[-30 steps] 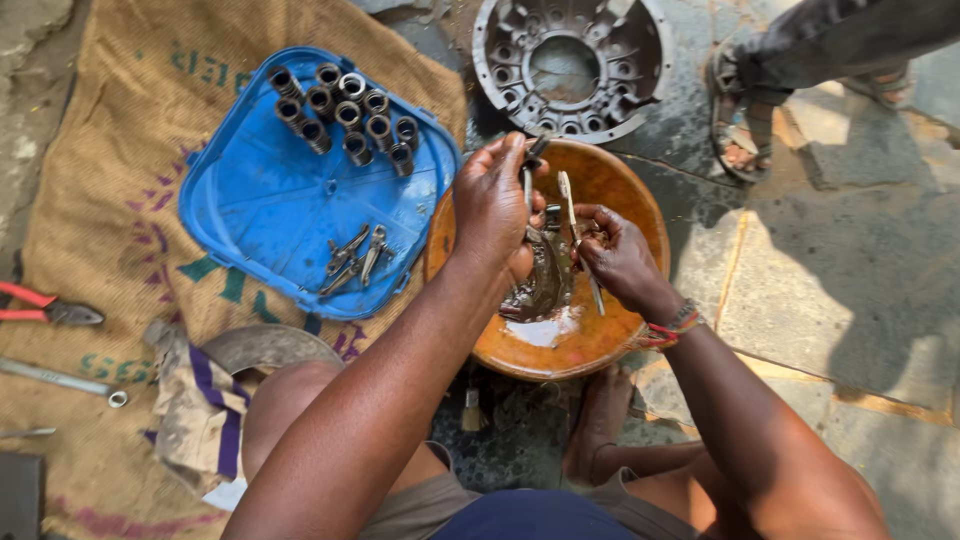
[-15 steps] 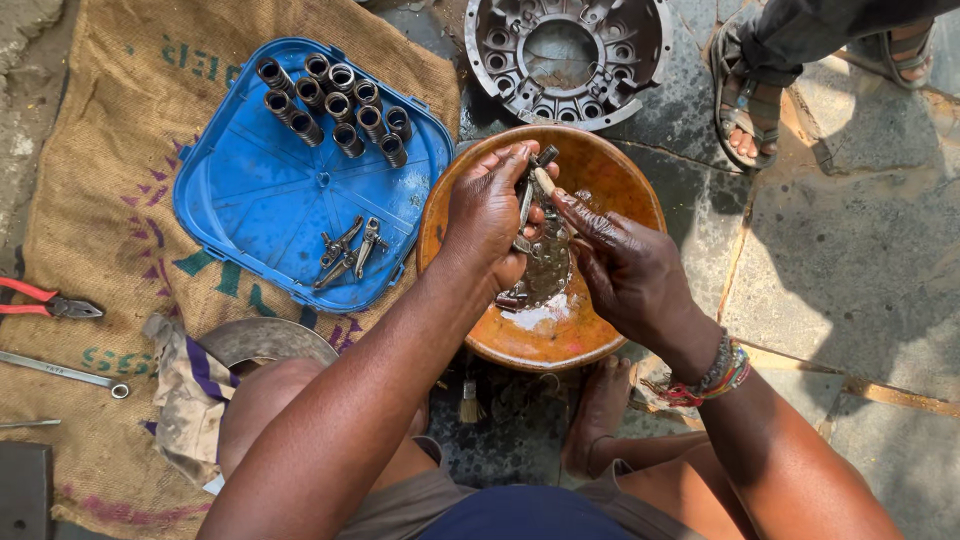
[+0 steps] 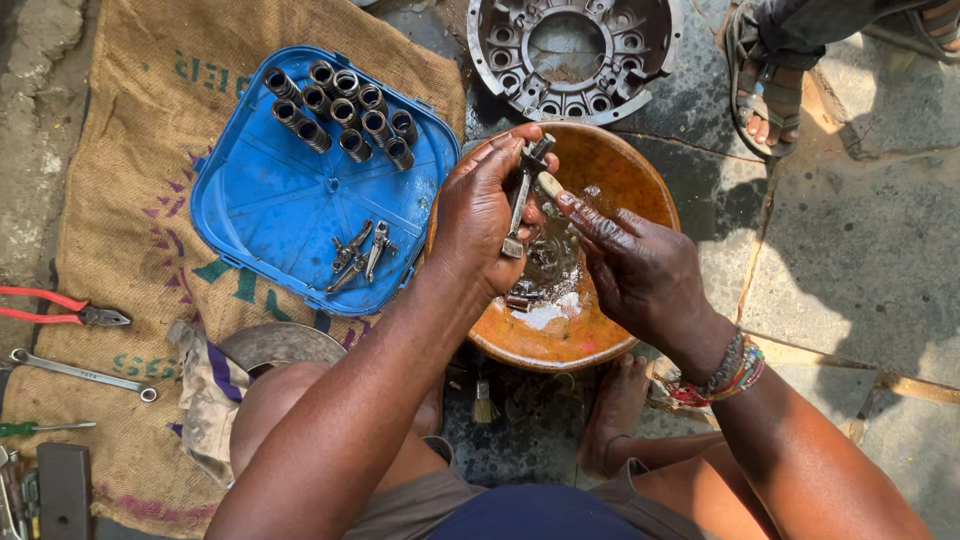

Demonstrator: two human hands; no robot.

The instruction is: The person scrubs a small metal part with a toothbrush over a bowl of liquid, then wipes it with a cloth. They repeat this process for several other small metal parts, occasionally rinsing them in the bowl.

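My left hand (image 3: 482, 215) grips a long metal lever part (image 3: 522, 195) upright over an orange bowl (image 3: 610, 165). My right hand (image 3: 632, 265) holds a small brush (image 3: 550, 185) whose tip touches that part. Dark liquid with white foam and a few small parts lies in the bowl's bottom. Left of the bowl a blue plastic lid (image 3: 290, 200) carries several metal cylinders (image 3: 340, 110) and a few small levers (image 3: 362, 252).
A round metal housing (image 3: 570, 50) lies beyond the bowl, beside another person's sandalled foot (image 3: 765, 85). On the burlap sack (image 3: 120, 250) lie red pliers (image 3: 60, 308), a spanner (image 3: 80, 372), a green screwdriver (image 3: 45, 428) and a rag (image 3: 205, 390). A small brush (image 3: 483, 400) lies below the bowl.
My left hand has lifted the lever part higher over the bowl. My right hand has shifted so the brush meets the part near its top.
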